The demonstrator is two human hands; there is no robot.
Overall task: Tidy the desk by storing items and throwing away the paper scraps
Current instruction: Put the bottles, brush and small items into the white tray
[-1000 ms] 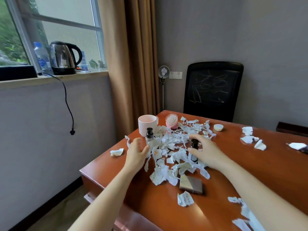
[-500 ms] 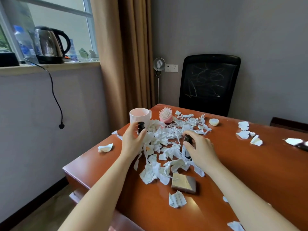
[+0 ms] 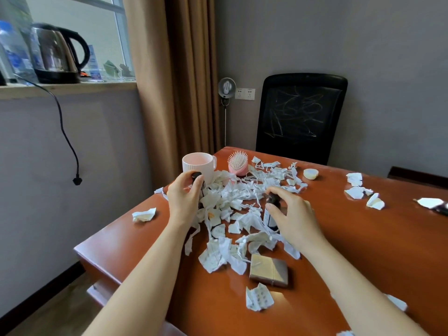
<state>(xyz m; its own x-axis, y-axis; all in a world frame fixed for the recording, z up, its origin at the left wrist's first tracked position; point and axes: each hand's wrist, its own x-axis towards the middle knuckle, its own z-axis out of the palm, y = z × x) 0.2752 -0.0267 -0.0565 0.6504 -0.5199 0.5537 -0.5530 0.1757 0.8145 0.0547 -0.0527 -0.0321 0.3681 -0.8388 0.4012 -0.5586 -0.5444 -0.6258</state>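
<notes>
While left hand (image 3: 184, 197) grips left bottle (image 3: 196, 176) and right hand (image 3: 294, 214) right bottle (image 3: 269, 209), both upright inside curled fingers, a straight lift should clear scraps (image 3: 232, 204).

Soft daylight is coming in through the window (image 3: 101, 32) at upper left; the glossy surface (image 3: 218, 311) is throwing pale glare; wide-angle distortion is bending the edges; the kettle (image 3: 55, 54) is looking slightly blurred.

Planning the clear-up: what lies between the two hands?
Head view: torn paper scraps cover the desk between the left hand and right hand.
</notes>
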